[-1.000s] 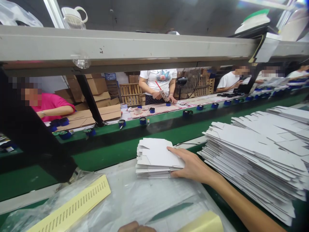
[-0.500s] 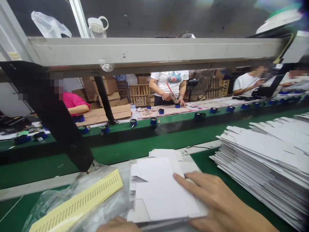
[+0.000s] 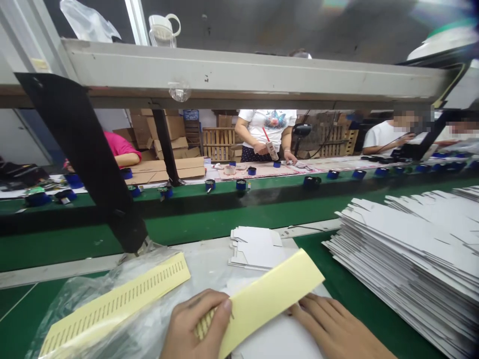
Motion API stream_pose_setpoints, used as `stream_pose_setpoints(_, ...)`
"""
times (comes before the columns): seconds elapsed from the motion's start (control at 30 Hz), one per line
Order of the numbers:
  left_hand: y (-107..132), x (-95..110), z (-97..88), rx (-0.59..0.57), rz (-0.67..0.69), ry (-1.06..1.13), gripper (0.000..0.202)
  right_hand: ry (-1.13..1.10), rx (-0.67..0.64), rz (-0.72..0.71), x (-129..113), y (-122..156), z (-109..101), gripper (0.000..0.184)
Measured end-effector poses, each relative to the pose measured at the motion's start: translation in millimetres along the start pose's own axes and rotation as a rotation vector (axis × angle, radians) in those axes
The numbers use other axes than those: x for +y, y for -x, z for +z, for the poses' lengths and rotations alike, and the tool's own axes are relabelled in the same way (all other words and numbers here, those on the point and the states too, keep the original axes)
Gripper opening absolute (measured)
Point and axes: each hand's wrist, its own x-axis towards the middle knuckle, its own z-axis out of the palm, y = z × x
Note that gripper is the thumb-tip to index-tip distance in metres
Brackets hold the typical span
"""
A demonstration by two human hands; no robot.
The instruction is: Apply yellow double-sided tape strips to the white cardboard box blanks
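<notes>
The strip (image 3: 273, 291) was a long, pale yellow sheet, plain on its upper face, with short dark marks at its near end. It ran tilted from lower left to upper right, pinched at the near end by the left hand (image 3: 196, 324). Beneath it lay the card (image 3: 279, 339), flat and white, under the flat right hand (image 3: 333, 324).

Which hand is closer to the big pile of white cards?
Right. The right hand lies flat just left of the big pile; the left hand is farther left, gripping a yellow strip.
</notes>
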Motion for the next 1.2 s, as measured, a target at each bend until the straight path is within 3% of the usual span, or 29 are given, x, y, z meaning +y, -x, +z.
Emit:
stream_pose_setpoints(0.13,2.1,-4.1,0.1,0.089,0.027,-0.031,0.030,-0.077,-0.010,-0.002,7.4,-0.4,-17.2,0.069)
stream_pose_setpoints(0.3,3.8,1.3,-8.2,0.358,-0.020,-0.006,0.028,-0.254,0.155,0.216,14.0,-26.8,-52.5,0.020)
stream_pose_setpoints(0.33,3.3,1.3,-9.1,0.365,0.009,-0.016,0.028,-0.296,0.223,0.246,12.6,-35.1,-59.1,0.014)
stream_pose_setpoints(0.4,1.3,-1.0,-9.4,0.308,0.108,-0.072,0.025,-0.376,0.362,0.276,6.4,-52.4,-70.6,0.018)
stream_pose_setpoints(0.5,-1.9,-7.9,-6.5,0.113,0.304,-0.195,0.018,-0.451,0.448,0.238,-6.9,-78.2,-79.5,0.028)
stream_pose_setpoints(0.6,-2.9,-13.6,-1.5,-0.100,0.506,-0.299,0.014,-0.495,0.260,0.120,-13.7,-99.5,-71.8,0.022)
stream_pose_setpoints(0.7,-1.4,-17.0,4.2,-0.210,0.661,-0.307,0.015,-0.555,0.003,0.120,-11.9,-108.4,-51.1,0.020)
stream_pose_setpoints(0.8,0.7,-20.0,8.4,-0.205,0.685,-0.286,0.016,-0.637,-0.141,0.188,-9.3,-103.7,-33.0,0.023)
stream_pose_setpoints(1.0,1.0,-20.2,8.0,-0.231,0.616,-0.275,0.017,-0.712,-0.190,0.214,-7.6,-87.7,-28.6,0.030)
stream_pose_setpoints(1.1,2.0,-17.1,7.3,-0.148,0.576,-0.269,0.014,-0.702,-0.217,0.193,-5.4,-85.5,-29.1,0.014)
stream_pose_setpoints(1.2,4.1,-15.5,7.7,-0.061,0.556,-0.256,0.015,-0.714,-0.212,0.181,-1.7,-85.1,-29.1,0.015)
